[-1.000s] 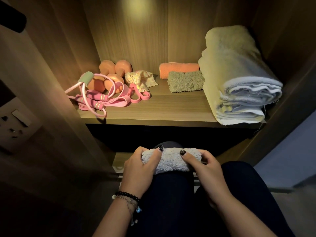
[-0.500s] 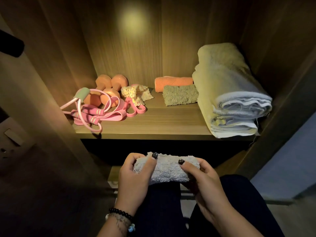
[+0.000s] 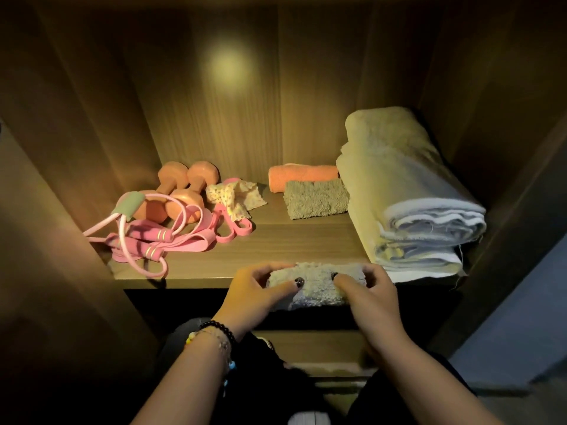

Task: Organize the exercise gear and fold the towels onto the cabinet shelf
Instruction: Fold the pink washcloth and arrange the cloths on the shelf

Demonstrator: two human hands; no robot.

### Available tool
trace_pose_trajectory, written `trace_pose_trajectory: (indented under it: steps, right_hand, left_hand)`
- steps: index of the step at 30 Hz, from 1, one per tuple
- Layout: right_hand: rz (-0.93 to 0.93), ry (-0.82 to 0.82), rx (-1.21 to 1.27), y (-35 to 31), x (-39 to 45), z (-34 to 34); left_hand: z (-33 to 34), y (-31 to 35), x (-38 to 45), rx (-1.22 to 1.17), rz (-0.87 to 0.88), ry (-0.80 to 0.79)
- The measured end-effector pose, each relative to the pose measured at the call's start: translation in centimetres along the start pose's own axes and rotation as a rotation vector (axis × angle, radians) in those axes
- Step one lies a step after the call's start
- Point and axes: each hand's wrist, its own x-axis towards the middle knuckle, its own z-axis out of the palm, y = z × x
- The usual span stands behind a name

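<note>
Both hands (image 3: 316, 289) gripped the folded towel (image 3: 316, 286) at the shelf (image 3: 291, 243) edge; we judged it best slid in level, just beside the big towel (image 3: 408, 191).

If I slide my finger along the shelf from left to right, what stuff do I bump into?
pink jump rope and bands → orange dumbbells → spotted cloth → small brownish towel, with the orange towel behind it → big folded towel.
</note>
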Motion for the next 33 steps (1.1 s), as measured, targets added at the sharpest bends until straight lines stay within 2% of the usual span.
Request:
trace_pose_trajectory:
  steps: [3,8,12,13,16,18,22,24,29,33]
  right_hand:
    - [-0.134,0.032,-0.179,0.1,2.2,1.1]
    - [-0.348,0.083,-0.392,0.7,5.6,1.7]
    - [-0.411,0.116,-0.527,0.2,7.9,2.4]
    - [-0.465,0.14,-0.596,0.1,8.2,2.9]
    - [-0.782,0.261,-0.813,0.8,8.4,4.2]
    - [-0.901,0.317,-0.861,1.1,9.0,4.3]
    - [-1.041,0.235,-0.925,1.1,11.1,3.8]
    - [-1.081,0.165,-1.016,1.3,11.3,3.8]
    - [-1.082,0.221,-1.016,1.8,12.1,3.9]
    - [-1.031,0.202,-0.974,1.0,13.4,4.7]
  left_hand:
    - [0.1,-0.3,2.5,0.109,0.049,0.117]
    - [0.3,-1.2,6.1,0.233,0.133,0.141]
    - [0.8,-1.3,9.0,0.305,0.203,0.187]
    - [1.0,-1.3,9.7,0.324,0.216,0.202]
    - [1.8,-1.4,11.3,0.347,0.243,0.217]
    - [1.9,-1.3,12.3,0.319,0.237,0.224]
    - [2.0,-1.3,13.9,0.31,0.239,0.236]
    - [2.2,-1.2,14.5,0.297,0.248,0.246]
    - [2.6,-1.0,15.3,0.326,0.275,0.354]
    - [3.0,-0.4,15.3,0.523,0.313,0.484]
